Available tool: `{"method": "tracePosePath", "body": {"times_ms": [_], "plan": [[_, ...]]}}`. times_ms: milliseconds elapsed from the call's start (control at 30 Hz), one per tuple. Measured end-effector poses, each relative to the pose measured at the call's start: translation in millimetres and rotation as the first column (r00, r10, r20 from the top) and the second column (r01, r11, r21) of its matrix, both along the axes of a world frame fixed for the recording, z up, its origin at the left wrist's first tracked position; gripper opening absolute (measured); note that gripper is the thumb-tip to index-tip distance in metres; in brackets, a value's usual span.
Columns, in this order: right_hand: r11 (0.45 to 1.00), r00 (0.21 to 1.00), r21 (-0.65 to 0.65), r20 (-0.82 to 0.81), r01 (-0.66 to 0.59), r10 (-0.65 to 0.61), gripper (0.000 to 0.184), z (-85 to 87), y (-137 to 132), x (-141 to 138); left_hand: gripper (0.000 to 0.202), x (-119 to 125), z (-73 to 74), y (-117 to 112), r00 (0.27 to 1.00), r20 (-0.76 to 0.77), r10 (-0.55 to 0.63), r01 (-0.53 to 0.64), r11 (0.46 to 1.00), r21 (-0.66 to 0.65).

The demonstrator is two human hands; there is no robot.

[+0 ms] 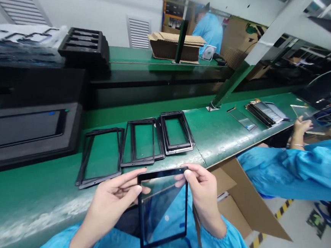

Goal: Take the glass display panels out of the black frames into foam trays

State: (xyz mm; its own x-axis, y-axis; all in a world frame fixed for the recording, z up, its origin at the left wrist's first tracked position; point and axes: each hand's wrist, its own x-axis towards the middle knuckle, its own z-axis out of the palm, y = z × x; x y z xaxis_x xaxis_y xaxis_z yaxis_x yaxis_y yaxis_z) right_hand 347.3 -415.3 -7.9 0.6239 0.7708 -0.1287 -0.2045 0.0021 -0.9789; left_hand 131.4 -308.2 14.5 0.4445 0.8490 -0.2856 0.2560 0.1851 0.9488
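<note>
Between my two hands I hold a black-framed glass panel, tilted upright in front of my blue smock. My left hand pinches its upper left edge between thumb and fingers. At the upper right corner, my right hand grips it, thumb in front and fingers seen through the glass behind. Just beyond, on the green bench, lie three groups of black rectangular frames: a left pile, a middle pile and a right stack.
A foam tray with a dark panel is at left, black trays above it. An open cardboard box stands by my right arm. Glass panels lie at right, near a co-worker's hand. A green post rises behind.
</note>
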Motion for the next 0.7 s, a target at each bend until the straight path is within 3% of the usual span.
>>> {"method": "tracePosePath", "body": {"times_ms": [67, 133, 200, 233, 267, 333, 400, 467, 567, 700], "plan": [[0.999, 0.999, -0.006, 0.016, -0.036, 0.036, 0.024, 0.7, 1.5, -4.1, 0.036, -0.1, 0.5, 3.1, 0.99, -0.088, -0.108, 0.126, 0.965, 0.23], [0.993, 0.993, -0.009, 0.027, -0.117, 0.117, 0.025, 1.6, 4.5, -10.0, 0.04, 2.6, 3.6, 5.7, 0.947, -0.248, -0.202, 0.3, 0.832, 0.467], [0.979, 0.979, 0.007, 0.004, -0.206, 0.205, 0.028, 2.5, 7.6, -13.9, 0.051, 7.4, 9.2, 7.4, 0.879, -0.362, -0.309, 0.467, 0.71, 0.527], [0.971, 0.97, 0.013, -0.018, -0.241, 0.241, 0.032, 2.7, 8.4, -13.4, 0.056, 9.7, 12.3, 8.1, 0.848, -0.37, -0.379, 0.525, 0.694, 0.492], [0.962, 0.961, 0.007, -0.038, -0.272, 0.272, 0.035, 2.7, 8.4, -10.5, 0.057, 11.2, 15.1, 8.7, 0.826, -0.346, -0.445, 0.562, 0.704, 0.434], [0.942, 0.943, -0.047, -0.039, -0.332, 0.33, 0.036, 1.1, 5.1, 2.6, 0.055, 11.2, 18.4, 9.9, 0.837, -0.249, -0.487, 0.544, 0.786, 0.292], [0.913, 0.922, -0.135, -0.008, -0.384, 0.386, 0.039, -3.3, -1.8, 20.9, 0.049, 7.3, 17.8, 10.3, 0.918, -0.132, -0.374, 0.391, 0.908, 0.15], [0.898, 0.915, -0.187, -0.019, -0.398, 0.402, 0.049, -10.4, -9.6, 36.2, 0.046, 2.2, 13.7, 9.1, 0.984, -0.021, -0.177, 0.177, 0.984, 0.025], [0.94, 0.953, -0.165, -0.112, -0.299, 0.283, 0.05, -21.4, -16.4, 42.3, 0.05, -1.2, 5.4, 4.1, 0.996, 0.087, 0.038, -0.032, 0.997, -0.072], [0.986, 0.987, -0.128, -0.132, -0.108, 0.091, 0.047, -23.9, -13.3, 29.4, 0.056, 2.4, -1.2, -4.2, 0.977, 0.151, 0.147, -0.134, 0.986, -0.097]]}}
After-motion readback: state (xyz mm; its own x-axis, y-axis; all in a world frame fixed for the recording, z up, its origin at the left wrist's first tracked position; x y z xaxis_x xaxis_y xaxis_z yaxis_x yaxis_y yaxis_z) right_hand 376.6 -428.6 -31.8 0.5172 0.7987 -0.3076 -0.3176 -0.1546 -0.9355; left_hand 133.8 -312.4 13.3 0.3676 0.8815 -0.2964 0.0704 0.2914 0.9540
